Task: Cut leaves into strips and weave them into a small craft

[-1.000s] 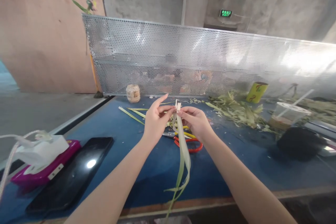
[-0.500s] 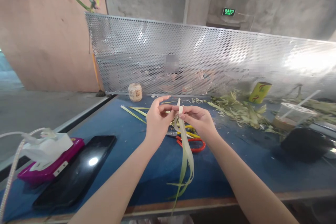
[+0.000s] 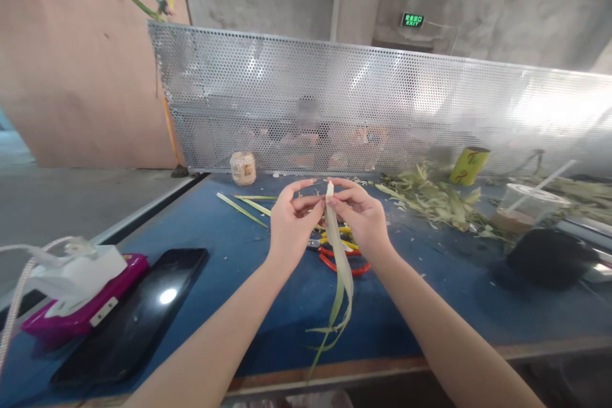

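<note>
A pale green husk strip (image 3: 340, 261) hangs between my hands, its split lower ends trailing toward the table's front edge. My left hand (image 3: 292, 223) pinches its upper part from the left, thumb against fingers. From the right, my right hand (image 3: 362, 217) pinches the same upper part, index finger raised near the folded tip. Behind and below the strip lie red-handled scissors (image 3: 356, 269) and a yellow-handled tool (image 3: 351, 244), both partly hidden. Cut green strips (image 3: 243, 207) rest just left of my left hand.
A phone (image 3: 138, 312) and a magenta power strip (image 3: 95, 306) lie at the left. A twine roll (image 3: 243, 168) stands at the back. Dried husks (image 3: 435, 197), a yellow-green tube (image 3: 469, 166), a plastic cup (image 3: 530, 204) and a black object (image 3: 549, 258) are at the right.
The strip's upper end now shows as a short folded tip between my fingers. My right index finger has lifted away from it. The whole view has shifted slightly.
</note>
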Demonstrator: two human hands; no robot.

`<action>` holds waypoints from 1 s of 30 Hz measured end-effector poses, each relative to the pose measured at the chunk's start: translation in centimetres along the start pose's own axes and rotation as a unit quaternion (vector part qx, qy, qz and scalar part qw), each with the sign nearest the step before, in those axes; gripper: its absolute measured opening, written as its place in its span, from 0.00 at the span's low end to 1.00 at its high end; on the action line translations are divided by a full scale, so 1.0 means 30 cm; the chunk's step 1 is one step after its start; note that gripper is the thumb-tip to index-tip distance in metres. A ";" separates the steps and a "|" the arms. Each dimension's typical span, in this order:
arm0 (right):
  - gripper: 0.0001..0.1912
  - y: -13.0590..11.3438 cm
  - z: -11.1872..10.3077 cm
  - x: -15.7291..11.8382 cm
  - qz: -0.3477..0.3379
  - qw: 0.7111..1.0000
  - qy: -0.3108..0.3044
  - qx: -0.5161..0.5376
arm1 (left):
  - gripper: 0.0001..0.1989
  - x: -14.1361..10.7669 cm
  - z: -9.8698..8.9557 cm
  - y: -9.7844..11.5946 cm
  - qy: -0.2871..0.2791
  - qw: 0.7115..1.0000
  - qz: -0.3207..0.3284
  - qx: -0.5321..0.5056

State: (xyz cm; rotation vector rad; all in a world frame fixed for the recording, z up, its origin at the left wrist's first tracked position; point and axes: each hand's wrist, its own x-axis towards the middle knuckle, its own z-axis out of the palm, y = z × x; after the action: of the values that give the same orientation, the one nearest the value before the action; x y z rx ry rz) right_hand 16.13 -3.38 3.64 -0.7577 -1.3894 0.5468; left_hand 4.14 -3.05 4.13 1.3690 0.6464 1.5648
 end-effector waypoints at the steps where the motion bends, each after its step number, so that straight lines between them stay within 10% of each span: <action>1: 0.04 -0.001 -0.001 0.000 -0.005 1.000 0.008 -0.005 | 0.20 -0.001 0.005 -0.002 0.000 1.000 -0.004 -0.018; 24: 0.04 -0.039 -0.007 -0.024 -0.188 0.961 0.083 -0.188 | 0.27 -0.030 0.043 0.015 0.004 0.971 -0.096 -0.217; 30: 0.08 -0.051 -0.003 -0.029 -0.141 0.978 0.068 -0.136 | 0.27 -0.027 0.035 0.016 -0.020 0.977 -0.080 -0.199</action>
State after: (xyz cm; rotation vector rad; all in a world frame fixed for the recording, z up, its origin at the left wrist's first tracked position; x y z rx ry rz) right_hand 15.97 -5.04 4.22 -0.7824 -1.4293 0.0823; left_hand 4.96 -4.16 4.40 1.0198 0.3804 1.4391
